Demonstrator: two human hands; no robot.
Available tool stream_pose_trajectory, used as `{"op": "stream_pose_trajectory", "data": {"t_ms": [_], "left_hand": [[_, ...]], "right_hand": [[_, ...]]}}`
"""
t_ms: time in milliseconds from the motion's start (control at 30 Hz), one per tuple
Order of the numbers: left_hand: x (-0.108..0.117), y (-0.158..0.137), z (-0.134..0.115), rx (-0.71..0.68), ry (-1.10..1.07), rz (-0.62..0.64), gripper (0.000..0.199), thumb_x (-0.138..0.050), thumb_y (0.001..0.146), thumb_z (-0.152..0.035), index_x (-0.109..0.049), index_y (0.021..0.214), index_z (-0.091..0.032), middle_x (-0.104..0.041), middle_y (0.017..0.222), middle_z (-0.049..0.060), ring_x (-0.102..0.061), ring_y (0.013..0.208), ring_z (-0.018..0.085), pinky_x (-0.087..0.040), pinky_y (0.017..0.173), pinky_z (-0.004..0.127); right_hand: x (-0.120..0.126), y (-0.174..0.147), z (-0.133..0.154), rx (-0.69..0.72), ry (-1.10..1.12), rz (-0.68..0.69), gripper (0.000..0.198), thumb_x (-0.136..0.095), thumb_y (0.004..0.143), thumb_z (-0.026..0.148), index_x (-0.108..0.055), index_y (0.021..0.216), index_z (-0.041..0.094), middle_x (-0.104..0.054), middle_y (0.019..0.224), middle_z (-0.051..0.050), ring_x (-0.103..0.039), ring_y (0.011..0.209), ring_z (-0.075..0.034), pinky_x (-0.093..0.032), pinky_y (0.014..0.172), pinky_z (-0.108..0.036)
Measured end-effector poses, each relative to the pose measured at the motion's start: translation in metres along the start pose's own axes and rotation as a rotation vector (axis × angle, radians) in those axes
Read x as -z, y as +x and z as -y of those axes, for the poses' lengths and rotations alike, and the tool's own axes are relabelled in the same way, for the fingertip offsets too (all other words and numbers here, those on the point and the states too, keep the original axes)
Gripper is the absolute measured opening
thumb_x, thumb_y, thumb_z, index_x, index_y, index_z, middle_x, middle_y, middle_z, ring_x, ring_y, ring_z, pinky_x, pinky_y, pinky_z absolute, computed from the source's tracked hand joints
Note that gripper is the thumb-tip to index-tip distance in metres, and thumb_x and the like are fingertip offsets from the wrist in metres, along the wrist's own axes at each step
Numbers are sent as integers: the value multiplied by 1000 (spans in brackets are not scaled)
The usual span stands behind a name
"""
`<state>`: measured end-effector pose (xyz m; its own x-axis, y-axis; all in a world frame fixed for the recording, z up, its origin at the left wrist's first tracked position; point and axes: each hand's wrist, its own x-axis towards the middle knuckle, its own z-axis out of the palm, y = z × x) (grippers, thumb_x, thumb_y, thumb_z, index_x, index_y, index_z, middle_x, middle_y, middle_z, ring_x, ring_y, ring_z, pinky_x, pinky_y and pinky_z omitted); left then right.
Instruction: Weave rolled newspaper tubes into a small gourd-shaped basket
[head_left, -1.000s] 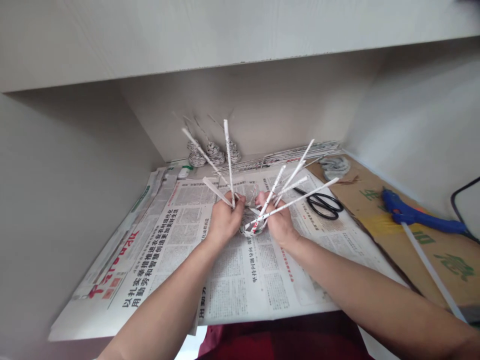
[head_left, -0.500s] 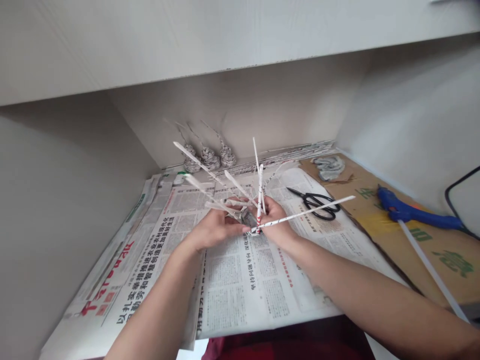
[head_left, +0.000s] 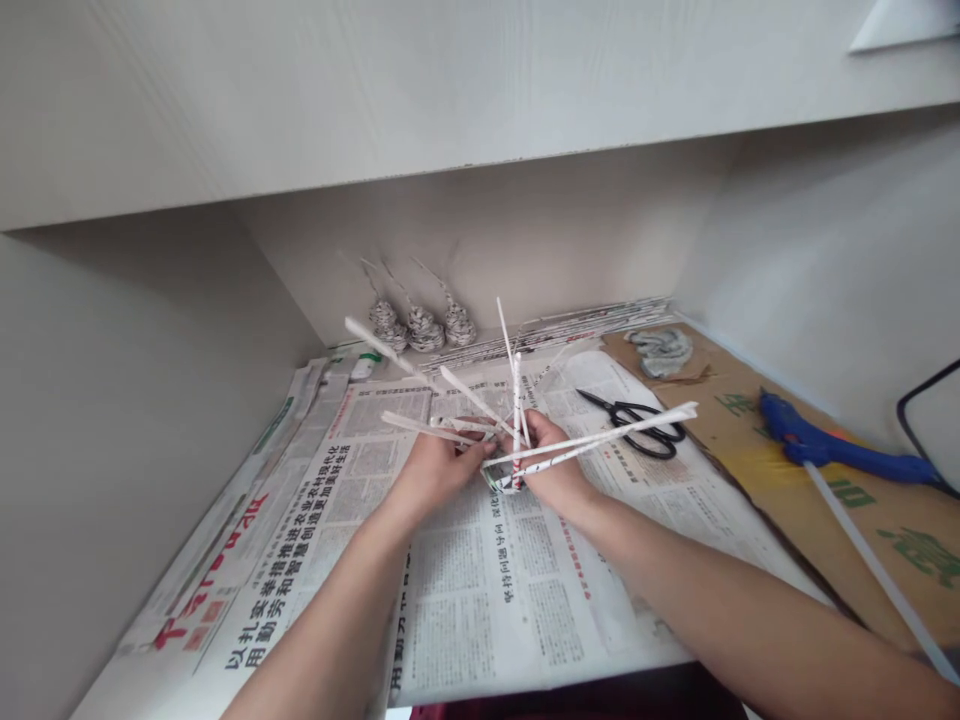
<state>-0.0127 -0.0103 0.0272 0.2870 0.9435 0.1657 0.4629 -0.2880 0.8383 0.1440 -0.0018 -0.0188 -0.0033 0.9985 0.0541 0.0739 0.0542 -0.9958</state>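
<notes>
Between my two hands is a small weave of rolled newspaper sticks (head_left: pixel 517 400), with several sticks fanning out from its base. My left hand (head_left: pixel 442 460) closes on the left side of the weave, thumb pressed near the middle. From the right, my right hand (head_left: pixel 551 460) grips the other side; its fingers are partly hidden behind the sticks. Two sticks lie close together, pointing right over the right hand. One stick stands upright with red marks near its foot. The newspaper sheets (head_left: pixel 465 590) lie underneath.
Black-handled scissors (head_left: pixel 637 420) rest right of my hands. A blue glue gun (head_left: pixel 832 445) with a white glue stick lies on cardboard (head_left: pixel 847 545), near a crumpled grey cloth (head_left: pixel 660 353). Three woven paper gourds (head_left: pixel 426 330) and a bundle of paper sticks (head_left: pixel 592 325) sit along the back wall.
One paper stick that pointed left now crosses to the right, beside the other right-pointing stick. My left thumb has shifted up along the weave. The view has tilted slightly upward.
</notes>
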Motion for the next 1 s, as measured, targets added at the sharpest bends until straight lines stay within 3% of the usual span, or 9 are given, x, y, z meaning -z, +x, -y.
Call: {"op": "stream_pose_trajectory", "data": {"t_ms": [100,300,433,567,833,1000], "left_hand": [[-8,0,-2,-25,117,-109,22,-58,80,-17,-73,94,-23,-73,94,2,-66,88,18,-50,81,29],[-17,0,6,5,184,-180,15,-63,75,-17,-74,84,-22,-72,76,0,-65,68,15,-47,62,23],[-19,-1,6,1,251,-168,16,-60,78,-20,-73,87,-21,-72,79,3,-65,71,15,-47,64,24],[-19,-2,1,23,256,-182,19,-56,82,-24,-73,91,-25,-73,86,2,-65,77,15,-47,69,24],[-21,-4,-2,45,279,-220,16,-56,83,-29,-70,82,-23,-71,73,0,-62,64,13,-41,59,22],[-21,-6,-3,28,203,-235,16,-54,84,-29,-67,80,-22,-69,73,-1,-61,65,13,-41,61,21]], "right_hand": [[0,-1,-3,14,10,4,13,-61,68,25,-54,78,21,-55,58,5,-51,50,-12,-41,47,-22],[0,1,-12,114,-37,-13,17,-62,64,19,-56,80,22,-60,68,4,-54,59,-12,-43,54,-22],[-2,0,-13,142,5,-37,22,-64,63,18,-56,84,21,-62,73,3,-58,66,-14,-46,62,-25],[-5,-3,-10,125,117,19,22,-59,73,23,-56,95,22,-65,85,-1,-61,77,-16,-49,71,-29],[-9,-4,-9,132,114,-22,11,-58,75,26,-49,81,23,-55,68,4,-54,61,-14,-45,57,-26],[-9,-4,-14,180,-2,-101,10,-53,79,26,-45,84,24,-51,66,5,-51,61,-14,-42,59,-27]]}}
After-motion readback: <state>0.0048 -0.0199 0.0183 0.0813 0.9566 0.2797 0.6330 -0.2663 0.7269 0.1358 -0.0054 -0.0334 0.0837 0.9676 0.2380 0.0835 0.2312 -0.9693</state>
